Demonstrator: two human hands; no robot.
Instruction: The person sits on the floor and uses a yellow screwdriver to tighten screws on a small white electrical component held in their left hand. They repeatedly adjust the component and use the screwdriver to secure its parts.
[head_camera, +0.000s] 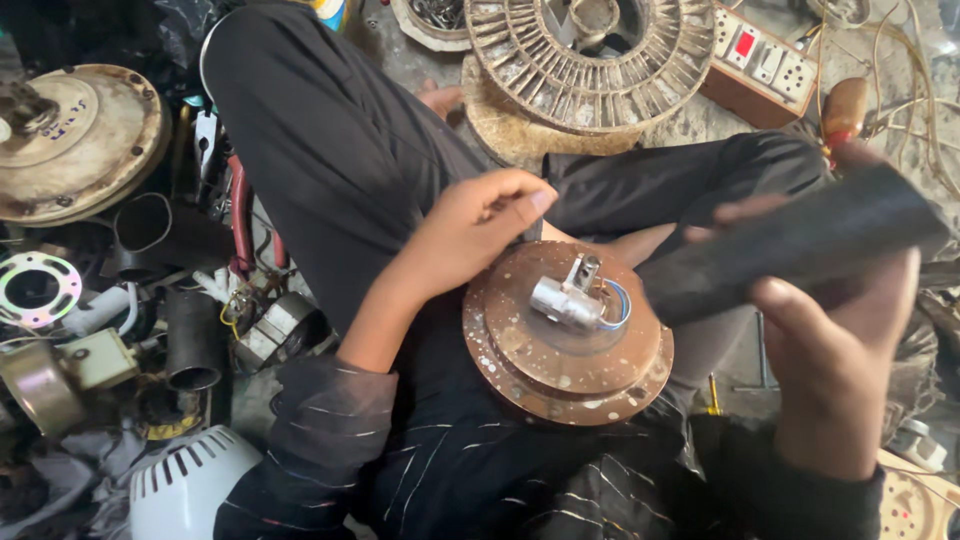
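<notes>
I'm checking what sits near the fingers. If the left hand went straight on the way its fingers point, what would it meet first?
The left hand points right, above the round brown motor cover. First in line looks like the dark blurred tool held in the right hand, though depth is unclear.

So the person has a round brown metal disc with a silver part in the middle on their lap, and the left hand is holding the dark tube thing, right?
Not quite. The head view shows the right hand gripping the dark tube. The left hand is loosely curled, resting at the edge of the round brown disc. The disc does lie on the lap, with the silver part in its middle.
</notes>
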